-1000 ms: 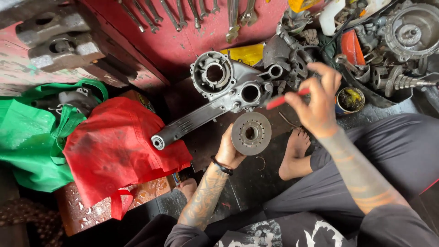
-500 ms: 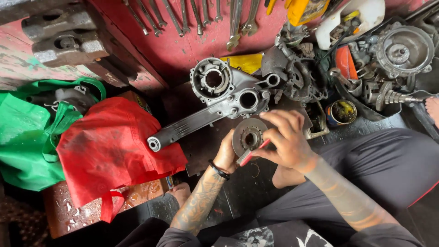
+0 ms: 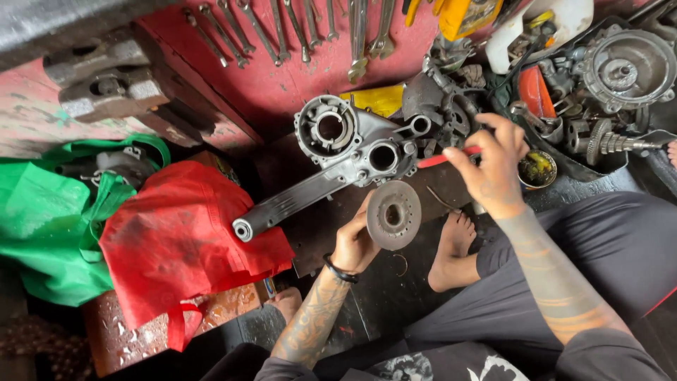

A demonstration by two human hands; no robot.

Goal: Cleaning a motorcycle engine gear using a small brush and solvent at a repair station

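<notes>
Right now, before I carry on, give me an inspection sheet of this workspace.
Surface: dark, grimy floor; red board behind.
Job's things: grey metal disc and red-handled tool in the hands; grey engine casing lying beside them.
Clutter: row of wrenches, heap of engine parts, small tin.
Hands: left hand holds the disc; right hand grips the tool, raised toward the tin.
Cables: nothing seen.
Surroundings: red bag, green bag, person's bare foot.
</notes>
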